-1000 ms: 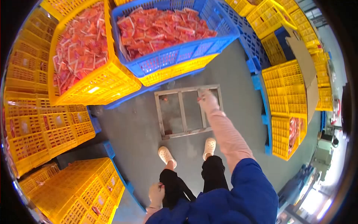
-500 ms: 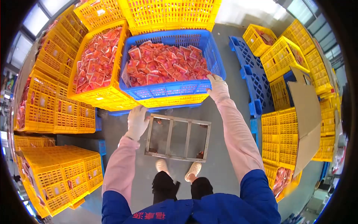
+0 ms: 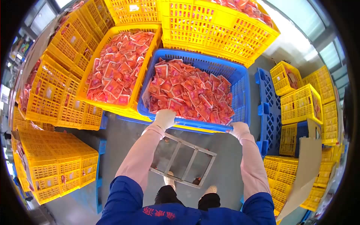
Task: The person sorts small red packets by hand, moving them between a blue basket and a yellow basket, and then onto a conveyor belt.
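Observation:
A blue crate point(image 3: 187, 120) filled with small red and white packets point(image 3: 191, 90) rests on top of a yellow crate. My left hand point(image 3: 165, 120), in a pale glove, grips the crate's near rim left of its middle. At the near right corner, my right hand point(image 3: 239, 130), gloved too, has its fingers wrapped round the same rim. Part of the fingers of both hands is hidden by the rim. Touching the blue crate on its left is a yellow crate point(image 3: 84, 98) holding more of these packets.
A metal frame on wheels point(image 3: 180, 159) stands on the floor before my feet. Stacked yellow crates point(image 3: 56, 165) fill the left side, with more behind point(image 3: 210, 30). On the right are a blue pallet point(image 3: 269, 112), further yellow crates point(image 3: 302, 105) and a cardboard sheet point(image 3: 305, 172).
My left hand has moved up from beside the crate's lower edge onto the blue rim. The view has shifted, and the blue crate now appears closer and tilted differently.

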### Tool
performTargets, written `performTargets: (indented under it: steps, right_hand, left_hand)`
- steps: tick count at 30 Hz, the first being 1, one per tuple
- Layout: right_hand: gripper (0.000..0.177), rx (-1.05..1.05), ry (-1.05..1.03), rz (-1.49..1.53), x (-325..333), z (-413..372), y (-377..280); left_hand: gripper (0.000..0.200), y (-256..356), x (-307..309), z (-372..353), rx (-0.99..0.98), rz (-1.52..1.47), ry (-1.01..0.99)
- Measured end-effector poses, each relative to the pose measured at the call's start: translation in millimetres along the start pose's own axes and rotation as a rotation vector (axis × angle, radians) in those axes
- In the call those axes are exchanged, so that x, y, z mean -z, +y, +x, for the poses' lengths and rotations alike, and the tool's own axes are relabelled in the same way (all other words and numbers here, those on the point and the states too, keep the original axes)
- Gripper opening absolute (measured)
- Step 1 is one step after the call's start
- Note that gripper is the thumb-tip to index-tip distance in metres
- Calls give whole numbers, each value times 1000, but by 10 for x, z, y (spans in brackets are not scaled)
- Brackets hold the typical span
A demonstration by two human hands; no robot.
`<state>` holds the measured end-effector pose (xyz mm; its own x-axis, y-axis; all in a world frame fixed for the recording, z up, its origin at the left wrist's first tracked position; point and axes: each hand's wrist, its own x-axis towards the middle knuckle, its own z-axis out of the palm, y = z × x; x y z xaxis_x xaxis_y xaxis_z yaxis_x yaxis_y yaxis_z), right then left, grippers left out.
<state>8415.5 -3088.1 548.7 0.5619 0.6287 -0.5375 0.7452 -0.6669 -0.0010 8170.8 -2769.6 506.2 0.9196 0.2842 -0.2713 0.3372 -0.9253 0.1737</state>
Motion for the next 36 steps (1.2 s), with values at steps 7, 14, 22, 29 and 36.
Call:
performTargets:
  steps: [7,14,22,29,36]
  right_hand:
    - [34,34,5,-41,-44,64,50]
    - [76,575,-61,672,216,302,348]
    - [81,868,1069,324,4853,1099,1441]
    - [112,465,482,-53,5443,2758,668]
    - [37,788,770,544,5218,3376,785]
  left_hand:
    - [44,20,-58,68,31,5,-93]
    - [59,608,239,18,178,-303,9]
    - [44,1776,84,672,697,-46,169]
    - [41,1863,257,772,800,56,28]
    - [38,1869,263,892,1045,-128,114]
